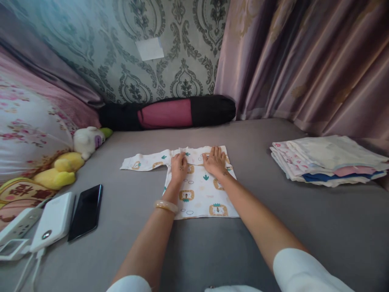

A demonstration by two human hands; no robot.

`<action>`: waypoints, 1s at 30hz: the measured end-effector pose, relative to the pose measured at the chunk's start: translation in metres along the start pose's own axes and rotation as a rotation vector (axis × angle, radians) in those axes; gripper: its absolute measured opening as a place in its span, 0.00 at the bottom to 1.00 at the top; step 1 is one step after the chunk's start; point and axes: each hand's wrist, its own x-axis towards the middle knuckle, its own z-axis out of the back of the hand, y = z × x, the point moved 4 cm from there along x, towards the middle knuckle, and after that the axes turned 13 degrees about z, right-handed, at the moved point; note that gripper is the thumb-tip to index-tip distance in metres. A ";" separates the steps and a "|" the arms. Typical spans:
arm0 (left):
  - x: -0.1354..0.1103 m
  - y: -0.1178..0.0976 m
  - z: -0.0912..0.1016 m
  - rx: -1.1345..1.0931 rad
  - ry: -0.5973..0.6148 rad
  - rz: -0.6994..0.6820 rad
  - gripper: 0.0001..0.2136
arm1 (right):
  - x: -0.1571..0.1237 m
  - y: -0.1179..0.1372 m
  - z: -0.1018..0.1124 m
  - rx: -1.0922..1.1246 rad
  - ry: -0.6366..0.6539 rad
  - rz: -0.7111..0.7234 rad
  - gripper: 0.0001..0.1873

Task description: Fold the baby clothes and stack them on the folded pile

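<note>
A small white baby shirt (199,190) printed with lions lies flat on the grey bed sheet (258,243). One sleeve stretches out to the left; the right side is folded in. My left hand (179,165) rests near the shirt's collar with fingers curled down onto the cloth, whether pinching it or only pressing I cannot make out. Beside it, my right hand (215,160) lies flat on the shirt's upper right part with fingers stretched out. A pale bangle (165,205) circles my left wrist.
A stack of folded baby clothes (328,162) sits at the right. A black phone (86,211), a white power bank (53,221) and a power strip (18,225) lie at the left, near a yellow-and-white plush toy (73,158). A black-and-pink roll (167,112) lies against the wall.
</note>
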 end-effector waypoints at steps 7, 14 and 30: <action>-0.002 -0.003 -0.001 0.078 0.003 -0.001 0.15 | 0.000 -0.018 0.008 -0.008 0.003 -0.038 0.39; -0.002 0.003 -0.005 0.122 -0.028 0.014 0.13 | -0.002 -0.040 0.014 -0.030 -0.036 -0.088 0.39; -0.015 -0.023 -0.019 0.390 0.197 -0.111 0.24 | -0.006 0.034 0.006 0.018 0.045 0.361 0.28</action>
